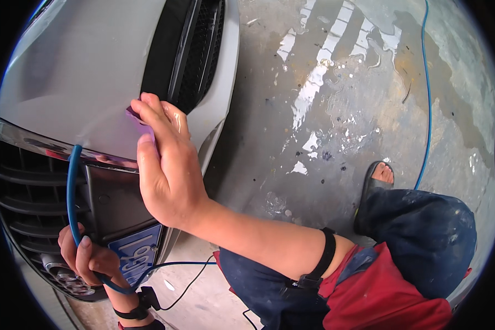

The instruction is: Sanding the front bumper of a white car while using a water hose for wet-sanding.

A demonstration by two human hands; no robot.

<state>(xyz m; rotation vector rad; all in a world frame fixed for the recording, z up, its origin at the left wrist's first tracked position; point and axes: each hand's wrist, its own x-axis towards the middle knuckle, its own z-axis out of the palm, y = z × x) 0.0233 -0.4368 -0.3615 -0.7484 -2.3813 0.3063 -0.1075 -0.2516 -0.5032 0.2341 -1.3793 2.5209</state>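
Observation:
The front bumper [93, 71] of a car, white to light grey, fills the upper left and looks wet. My right hand [170, 159] lies against it with the fingers outstretched, pressing a thin purple sheet [143, 129] to the surface beside the black trim. Most of that sheet is hidden under the fingers, so its exact kind is unclear. Lower left, my left hand [91, 256] is closed round a blue hose [72, 192]. The hose's end points up at the bumper just above the chrome strip [115, 159], with a little water at its tip.
Below the chrome strip are the black grille [33, 176] and a blue number plate [135, 253]. A black mesh intake [201, 60] sits near the bumper's edge. The concrete floor [269, 165] has puddles. Another stretch of blue hose [428, 82] crosses it near my sandalled foot [382, 175].

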